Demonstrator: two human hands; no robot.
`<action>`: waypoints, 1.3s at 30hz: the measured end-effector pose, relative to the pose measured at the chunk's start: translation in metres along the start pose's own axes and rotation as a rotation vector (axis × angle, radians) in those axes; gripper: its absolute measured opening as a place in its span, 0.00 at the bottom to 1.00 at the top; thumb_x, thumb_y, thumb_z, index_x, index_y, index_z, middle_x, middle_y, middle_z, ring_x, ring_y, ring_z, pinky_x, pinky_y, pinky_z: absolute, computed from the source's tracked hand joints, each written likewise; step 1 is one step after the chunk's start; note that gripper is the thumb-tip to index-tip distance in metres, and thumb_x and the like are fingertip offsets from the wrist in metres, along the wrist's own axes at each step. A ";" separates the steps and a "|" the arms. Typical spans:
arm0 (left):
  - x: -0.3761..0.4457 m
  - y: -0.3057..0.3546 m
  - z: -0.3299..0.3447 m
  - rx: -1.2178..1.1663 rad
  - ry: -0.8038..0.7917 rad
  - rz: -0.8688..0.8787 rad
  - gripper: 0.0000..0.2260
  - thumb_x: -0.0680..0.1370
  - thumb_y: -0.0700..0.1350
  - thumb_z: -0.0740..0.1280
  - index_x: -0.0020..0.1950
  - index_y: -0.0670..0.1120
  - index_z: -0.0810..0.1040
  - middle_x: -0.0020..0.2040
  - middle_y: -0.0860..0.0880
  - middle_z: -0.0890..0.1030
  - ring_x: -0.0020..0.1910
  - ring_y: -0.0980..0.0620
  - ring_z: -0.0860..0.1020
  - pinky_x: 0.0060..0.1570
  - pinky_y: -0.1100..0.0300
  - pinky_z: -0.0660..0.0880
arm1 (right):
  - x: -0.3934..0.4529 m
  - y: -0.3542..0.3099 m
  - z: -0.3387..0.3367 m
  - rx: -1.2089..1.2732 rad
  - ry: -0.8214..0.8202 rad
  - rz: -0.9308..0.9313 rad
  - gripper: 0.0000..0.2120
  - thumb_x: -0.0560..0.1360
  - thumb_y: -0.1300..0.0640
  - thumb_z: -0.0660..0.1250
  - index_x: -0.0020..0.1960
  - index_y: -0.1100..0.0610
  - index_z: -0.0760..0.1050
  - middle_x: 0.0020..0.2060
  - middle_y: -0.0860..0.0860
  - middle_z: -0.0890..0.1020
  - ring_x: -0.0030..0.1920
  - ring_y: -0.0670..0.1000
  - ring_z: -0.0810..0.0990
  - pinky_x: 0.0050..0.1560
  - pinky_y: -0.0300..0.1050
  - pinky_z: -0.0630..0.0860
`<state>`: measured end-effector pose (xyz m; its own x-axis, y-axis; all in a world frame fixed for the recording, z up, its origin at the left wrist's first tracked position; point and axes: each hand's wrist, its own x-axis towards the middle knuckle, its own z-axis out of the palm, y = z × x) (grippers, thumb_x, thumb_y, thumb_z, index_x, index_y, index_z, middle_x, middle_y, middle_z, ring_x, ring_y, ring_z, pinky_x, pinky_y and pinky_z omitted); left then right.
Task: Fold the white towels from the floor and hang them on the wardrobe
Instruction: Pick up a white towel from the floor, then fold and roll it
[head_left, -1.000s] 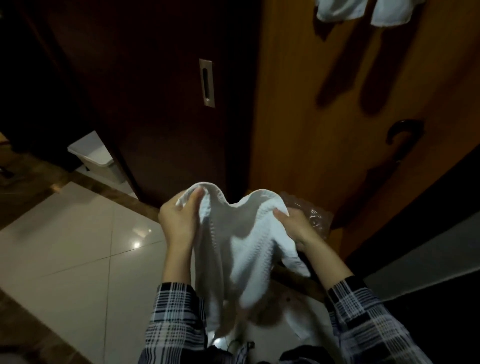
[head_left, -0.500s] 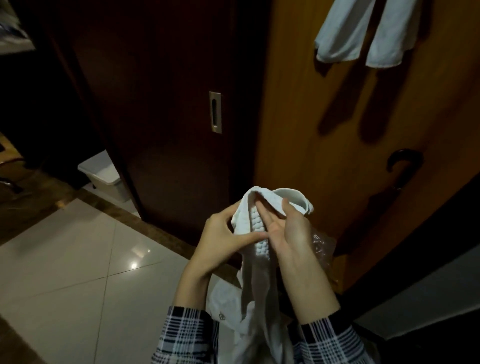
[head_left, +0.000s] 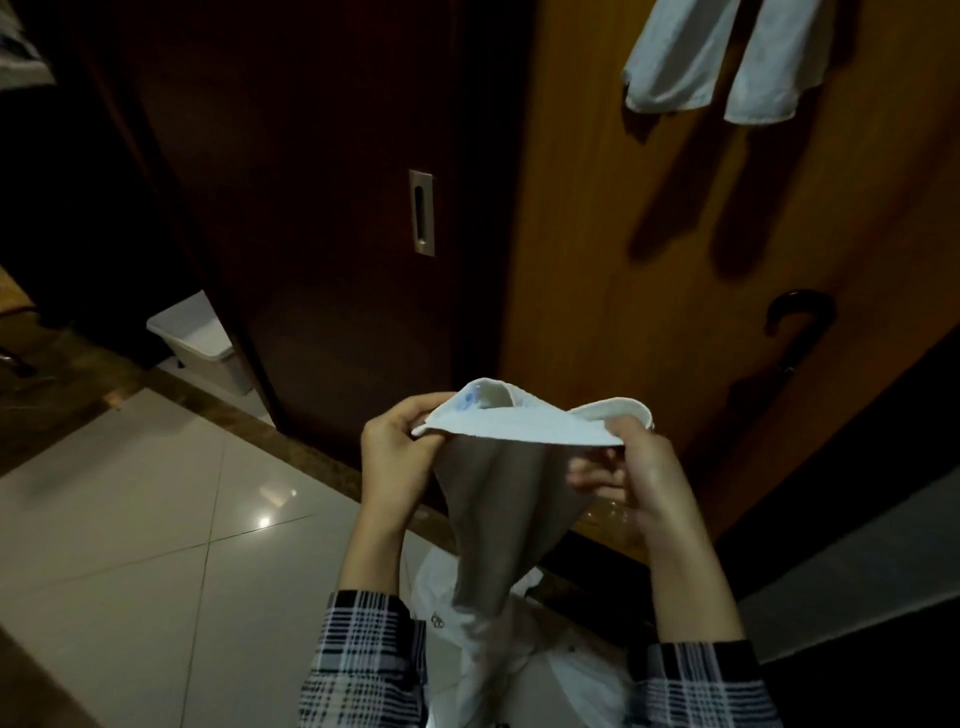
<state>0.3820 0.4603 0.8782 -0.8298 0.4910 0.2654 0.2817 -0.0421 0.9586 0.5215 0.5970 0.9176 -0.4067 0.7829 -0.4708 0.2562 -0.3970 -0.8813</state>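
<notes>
While both hands pinch a white towel, a bin stands nearby.

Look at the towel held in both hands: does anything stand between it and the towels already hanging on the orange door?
Nothing visible does. Both hands hold the towel before the door; bare panel leads up to the hung towels.

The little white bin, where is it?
In the head view, the white bin sits on the floor at the left, tucked against the dark wardrobe door, well left of the hands holding the towel.
</notes>
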 end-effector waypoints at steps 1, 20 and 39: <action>0.000 0.000 0.000 0.007 -0.011 0.014 0.16 0.72 0.28 0.67 0.50 0.48 0.82 0.45 0.56 0.83 0.46 0.63 0.80 0.42 0.71 0.75 | 0.006 0.005 -0.008 -0.277 0.030 -0.009 0.12 0.80 0.57 0.57 0.49 0.64 0.74 0.28 0.56 0.79 0.24 0.49 0.79 0.30 0.39 0.75; 0.008 -0.026 -0.053 0.247 -0.072 0.010 0.19 0.71 0.28 0.67 0.42 0.54 0.82 0.40 0.64 0.83 0.42 0.64 0.80 0.43 0.72 0.74 | 0.039 0.042 0.006 -0.629 0.168 -0.511 0.13 0.79 0.57 0.63 0.40 0.63 0.78 0.31 0.58 0.78 0.33 0.56 0.74 0.33 0.48 0.65; 0.007 -0.062 -0.035 0.263 -0.413 -0.147 0.12 0.68 0.34 0.74 0.37 0.51 0.79 0.36 0.53 0.82 0.37 0.61 0.79 0.39 0.66 0.74 | 0.008 -0.002 -0.024 -1.126 0.105 -0.625 0.12 0.78 0.64 0.59 0.51 0.52 0.79 0.46 0.53 0.82 0.46 0.55 0.79 0.43 0.50 0.77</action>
<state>0.3418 0.4365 0.8246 -0.6249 0.7805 0.0162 0.3323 0.2471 0.9102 0.5389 0.6152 0.9165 -0.6678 0.7421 0.0571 0.6631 0.6280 -0.4073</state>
